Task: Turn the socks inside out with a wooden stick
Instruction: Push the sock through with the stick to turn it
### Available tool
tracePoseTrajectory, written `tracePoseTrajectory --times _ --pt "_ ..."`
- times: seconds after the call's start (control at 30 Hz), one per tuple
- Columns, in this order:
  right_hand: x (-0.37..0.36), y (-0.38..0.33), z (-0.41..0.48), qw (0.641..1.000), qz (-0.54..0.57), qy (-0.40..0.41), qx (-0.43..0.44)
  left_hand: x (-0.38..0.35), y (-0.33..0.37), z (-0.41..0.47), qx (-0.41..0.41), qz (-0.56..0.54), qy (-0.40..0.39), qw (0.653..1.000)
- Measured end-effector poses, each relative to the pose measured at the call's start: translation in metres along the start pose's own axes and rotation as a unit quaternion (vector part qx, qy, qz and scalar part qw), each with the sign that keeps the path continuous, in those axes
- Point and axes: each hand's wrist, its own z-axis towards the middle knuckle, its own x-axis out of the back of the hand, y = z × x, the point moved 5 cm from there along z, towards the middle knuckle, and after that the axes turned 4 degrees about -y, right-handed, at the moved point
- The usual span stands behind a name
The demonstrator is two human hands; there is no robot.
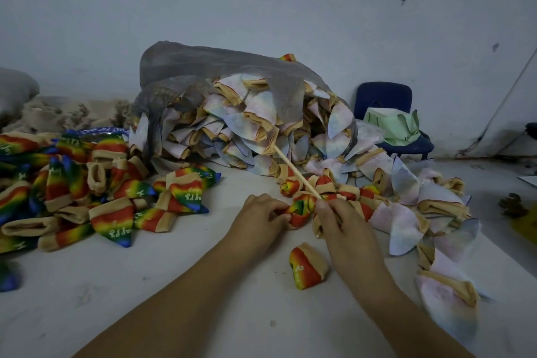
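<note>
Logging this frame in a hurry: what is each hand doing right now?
Left hand: grips the rainbow sock.
Right hand: pinches the wooden stick.

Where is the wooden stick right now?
Head view, right of centre: the wooden stick slants up from the right hand gripping its lower end, beside the rainbow sock the left hand holds, toward the pale socks in the plastic bag.

Work surface (145, 299) layout.
Plastic bag (186, 64) back centre; sock pile (72, 183) left; spilled socks (406, 212) right, chair (383, 96) behind; held sock (300, 212) centre front between left hand (258, 218) and right hand (345, 227); wooden stick (293, 168) slanting back toward bag.
</note>
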Motion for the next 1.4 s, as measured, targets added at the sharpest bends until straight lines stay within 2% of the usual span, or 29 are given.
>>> tracePoseTrajectory --times 0.13,0.2,0.3,0.53,0.73,0.9,1.07,1.2,1.23,1.3,1.33,1.4 --pt "-0.007 -0.012 0.020 0.998 -0.055 -0.021 0.027 0.006 0.000 -0.001 0.011 -0.030 0.033 0.999" --pt "-0.015 -0.017 0.029 0.992 -0.113 -0.017 0.049 0.010 -0.002 -0.002 0.023 -0.080 0.059 0.995" --pt "-0.031 -0.016 0.036 0.989 -0.137 -0.019 0.054 0.014 -0.005 -0.005 0.034 -0.150 0.091 0.984" --pt "-0.035 -0.003 0.043 0.997 -0.007 -0.033 0.063 0.010 -0.007 -0.002 0.023 -0.276 0.084 0.957" --pt "-0.037 -0.008 0.043 0.992 0.095 -0.056 0.053 0.015 -0.010 0.000 0.014 -0.367 0.111 0.923" --pt "-0.039 -0.005 0.044 0.988 0.137 -0.067 0.015 0.016 -0.007 -0.002 -0.012 -0.382 0.100 0.919" --pt "-0.039 -0.010 0.042 0.982 0.178 -0.065 0.016 0.014 -0.010 -0.001 0.025 -0.377 0.082 0.922" --pt "-0.037 -0.013 0.041 0.970 0.233 -0.068 0.009 0.013 -0.012 0.000 0.041 -0.404 0.069 0.911" --pt "-0.035 -0.014 0.041 0.970 0.233 -0.068 0.009 0.012 -0.011 0.000 0.038 -0.427 0.062 0.901" --pt "-0.033 -0.014 0.041 0.970 0.230 -0.072 0.009 0.007 -0.007 0.001 0.033 -0.526 0.017 0.850" --pt "-0.032 -0.015 0.041 0.970 0.231 -0.073 0.009 0.002 -0.003 0.001 0.025 -0.583 -0.027 0.812" --pt "-0.031 -0.016 0.042 0.972 0.223 -0.069 0.018 -0.005 0.009 -0.002 -0.012 -0.632 -0.142 0.762"
